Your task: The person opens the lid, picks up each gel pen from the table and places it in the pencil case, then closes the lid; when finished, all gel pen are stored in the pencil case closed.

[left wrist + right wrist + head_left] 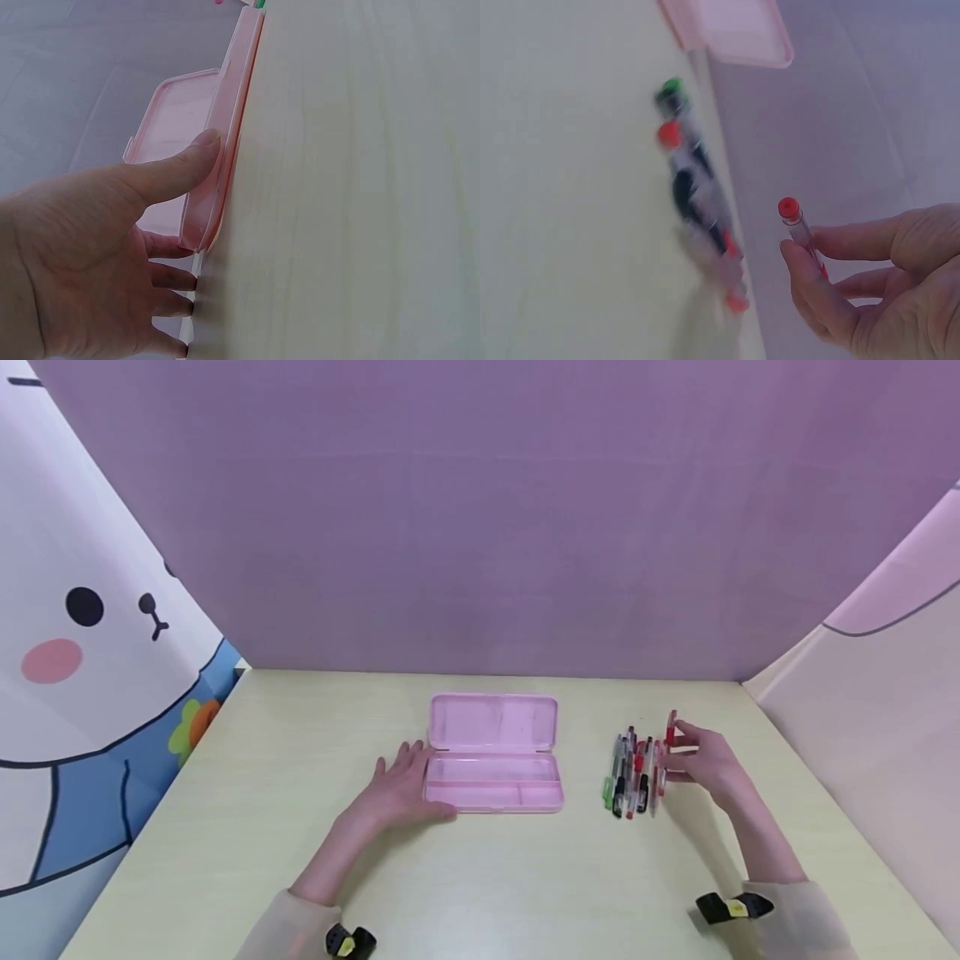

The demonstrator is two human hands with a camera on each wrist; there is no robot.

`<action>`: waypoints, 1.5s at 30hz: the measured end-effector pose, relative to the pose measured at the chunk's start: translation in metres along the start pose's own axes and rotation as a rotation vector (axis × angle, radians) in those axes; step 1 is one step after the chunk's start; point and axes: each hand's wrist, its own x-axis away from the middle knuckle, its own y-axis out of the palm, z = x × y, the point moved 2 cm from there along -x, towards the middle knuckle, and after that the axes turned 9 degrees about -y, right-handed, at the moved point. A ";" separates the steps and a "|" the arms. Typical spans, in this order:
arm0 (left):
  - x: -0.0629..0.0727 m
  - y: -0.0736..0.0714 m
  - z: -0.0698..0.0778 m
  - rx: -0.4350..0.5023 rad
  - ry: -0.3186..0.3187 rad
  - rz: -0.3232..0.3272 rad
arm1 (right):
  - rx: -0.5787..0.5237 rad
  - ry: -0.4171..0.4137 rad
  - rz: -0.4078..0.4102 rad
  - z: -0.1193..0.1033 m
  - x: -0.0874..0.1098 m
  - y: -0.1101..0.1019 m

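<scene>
An open pink pencil case (pixel 493 782) lies on the table with its lid (pixel 493 722) folded back. My left hand (pixel 403 789) rests at its left end, fingers spread; in the left wrist view the thumb (pixel 193 159) presses on its front wall. To the right of the case, a row of several pens (pixel 630 772) with black, red and green parts lies side by side. My right hand (pixel 703 762) pinches a clear pen with red parts (pixel 798 228) between thumb and fingers, raised beside the row's right edge.
The pale wooden table (pixel 495 885) ends at a purple backdrop (pixel 495 527). A cartoon-printed cloth (pixel 97 718) hangs on the left, and a pale cloth (pixel 877 718) on the right. Dark devices are strapped at both wrists.
</scene>
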 end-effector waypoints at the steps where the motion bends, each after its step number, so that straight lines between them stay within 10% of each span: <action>1: 0.000 0.000 0.000 -0.002 0.000 0.000 | -0.005 -0.015 0.007 -0.003 -0.001 0.001; 22: 0.000 0.002 0.003 0.010 0.013 -0.017 | -0.195 -0.417 0.114 -0.093 -0.044 0.066; 45: 0.001 0.002 0.003 -0.020 0.017 -0.015 | 0.300 -0.786 -0.329 -0.102 -0.055 0.155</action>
